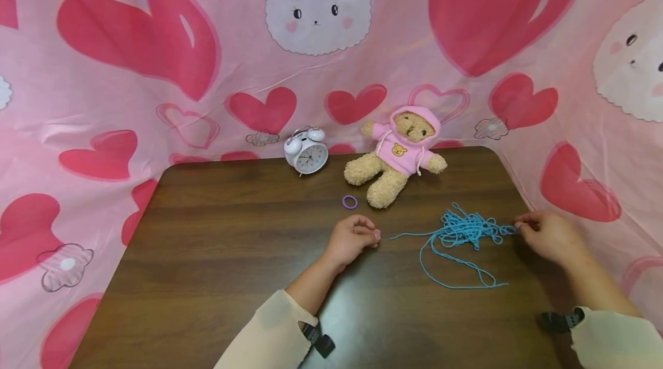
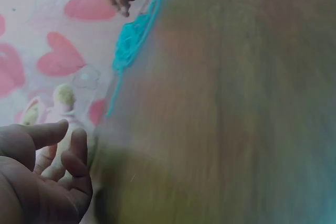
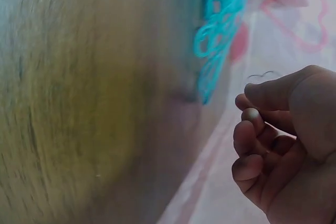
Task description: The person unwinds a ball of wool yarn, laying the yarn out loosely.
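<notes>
A loose tangle of blue cord (image 1: 468, 228) lies on the right side of the table, with one strand stretching left and a longer loop toward the front. My left hand (image 1: 354, 240) is just left of the cord's left end, apart from it. In the left wrist view its fingers (image 2: 79, 169) are loosely bent, with a gap to the thumb and nothing held. At the cord's right end is my right hand (image 1: 550, 236). The right wrist view shows its thumb and fingers loosely curled, holding nothing, a small gap from the cord (image 3: 212, 51).
Behind the left hand lies a purple ring (image 1: 349, 202). A white alarm clock (image 1: 307, 151) stands at the table's back edge. To its right, a teddy bear (image 1: 399, 150) in a pink hoodie leans against the pink heart-patterned cloth (image 1: 248, 69). The brown table (image 1: 217, 265) shows wood grain.
</notes>
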`<action>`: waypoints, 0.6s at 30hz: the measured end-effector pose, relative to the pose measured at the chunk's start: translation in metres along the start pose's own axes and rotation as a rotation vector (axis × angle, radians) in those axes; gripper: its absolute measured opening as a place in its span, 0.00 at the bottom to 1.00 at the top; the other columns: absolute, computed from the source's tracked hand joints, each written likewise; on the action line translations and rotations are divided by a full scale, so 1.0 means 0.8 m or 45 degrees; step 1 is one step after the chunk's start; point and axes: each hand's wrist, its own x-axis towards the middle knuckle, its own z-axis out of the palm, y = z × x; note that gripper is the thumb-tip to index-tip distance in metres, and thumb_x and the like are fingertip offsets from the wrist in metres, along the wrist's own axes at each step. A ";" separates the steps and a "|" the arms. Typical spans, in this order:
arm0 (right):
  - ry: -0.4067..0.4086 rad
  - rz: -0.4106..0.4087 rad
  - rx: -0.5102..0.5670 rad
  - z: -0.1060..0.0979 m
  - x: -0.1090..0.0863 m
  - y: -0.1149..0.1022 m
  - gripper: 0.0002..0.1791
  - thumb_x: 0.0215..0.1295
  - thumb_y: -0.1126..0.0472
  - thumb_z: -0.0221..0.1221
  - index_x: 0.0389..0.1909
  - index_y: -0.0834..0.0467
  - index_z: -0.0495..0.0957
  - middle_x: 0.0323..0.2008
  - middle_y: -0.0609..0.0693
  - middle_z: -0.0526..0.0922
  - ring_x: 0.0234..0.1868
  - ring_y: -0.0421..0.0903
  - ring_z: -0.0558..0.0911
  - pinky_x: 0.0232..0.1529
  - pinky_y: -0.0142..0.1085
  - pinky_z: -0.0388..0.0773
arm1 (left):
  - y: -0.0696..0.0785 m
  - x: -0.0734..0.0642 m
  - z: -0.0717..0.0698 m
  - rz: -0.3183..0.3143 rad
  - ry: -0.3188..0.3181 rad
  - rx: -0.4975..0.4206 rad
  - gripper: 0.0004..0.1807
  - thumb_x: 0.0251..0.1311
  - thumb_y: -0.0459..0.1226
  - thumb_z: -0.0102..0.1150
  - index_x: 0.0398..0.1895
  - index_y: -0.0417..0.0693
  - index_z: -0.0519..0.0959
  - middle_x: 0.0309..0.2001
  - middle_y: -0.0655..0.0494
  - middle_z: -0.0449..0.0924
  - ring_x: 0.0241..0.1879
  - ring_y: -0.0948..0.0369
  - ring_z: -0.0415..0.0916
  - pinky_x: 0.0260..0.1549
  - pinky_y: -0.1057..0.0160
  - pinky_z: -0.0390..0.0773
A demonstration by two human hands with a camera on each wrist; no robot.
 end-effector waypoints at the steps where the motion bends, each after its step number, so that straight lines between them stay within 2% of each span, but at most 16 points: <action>1: 0.021 -0.015 -0.003 -0.003 -0.003 -0.003 0.10 0.65 0.62 0.64 0.40 0.65 0.87 0.32 0.60 0.87 0.32 0.59 0.82 0.29 0.44 0.74 | 0.003 -0.003 -0.006 0.005 0.006 0.011 0.11 0.58 0.26 0.71 0.40 0.36 0.79 0.39 0.41 0.89 0.32 0.60 0.85 0.31 0.65 0.80; 3: 0.063 -0.039 0.004 -0.008 -0.007 -0.010 0.09 0.65 0.62 0.65 0.41 0.64 0.87 0.32 0.58 0.87 0.31 0.55 0.83 0.28 0.43 0.74 | 0.010 -0.008 -0.019 0.022 0.027 0.040 0.11 0.58 0.26 0.72 0.41 0.37 0.79 0.40 0.42 0.89 0.33 0.62 0.85 0.30 0.65 0.78; 8: 0.115 -0.060 0.080 -0.012 -0.014 -0.038 0.11 0.65 0.61 0.67 0.44 0.63 0.87 0.34 0.56 0.87 0.30 0.40 0.78 0.27 0.34 0.73 | 0.029 -0.023 -0.045 0.063 0.069 0.083 0.12 0.58 0.27 0.72 0.42 0.37 0.80 0.40 0.46 0.87 0.36 0.61 0.84 0.34 0.64 0.80; 11: 0.158 -0.081 0.150 -0.006 -0.019 -0.059 0.12 0.65 0.62 0.69 0.46 0.62 0.87 0.37 0.57 0.86 0.32 0.33 0.75 0.29 0.27 0.71 | 0.038 -0.032 -0.059 0.076 0.070 0.111 0.12 0.58 0.28 0.73 0.43 0.37 0.80 0.42 0.45 0.87 0.39 0.60 0.85 0.38 0.62 0.82; 14: 0.240 -0.116 0.217 0.006 -0.022 -0.084 0.12 0.63 0.63 0.70 0.46 0.61 0.87 0.37 0.54 0.86 0.32 0.27 0.74 0.30 0.22 0.70 | 0.045 -0.041 -0.074 0.101 0.075 0.145 0.13 0.58 0.29 0.73 0.44 0.39 0.80 0.44 0.42 0.86 0.41 0.58 0.86 0.39 0.62 0.83; 18: 0.293 -0.155 0.335 0.025 -0.024 -0.121 0.11 0.64 0.65 0.70 0.47 0.59 0.87 0.36 0.47 0.85 0.31 0.27 0.75 0.31 0.20 0.72 | 0.052 -0.052 -0.097 0.130 0.109 0.205 0.13 0.59 0.31 0.73 0.44 0.41 0.81 0.45 0.43 0.86 0.42 0.57 0.86 0.39 0.64 0.81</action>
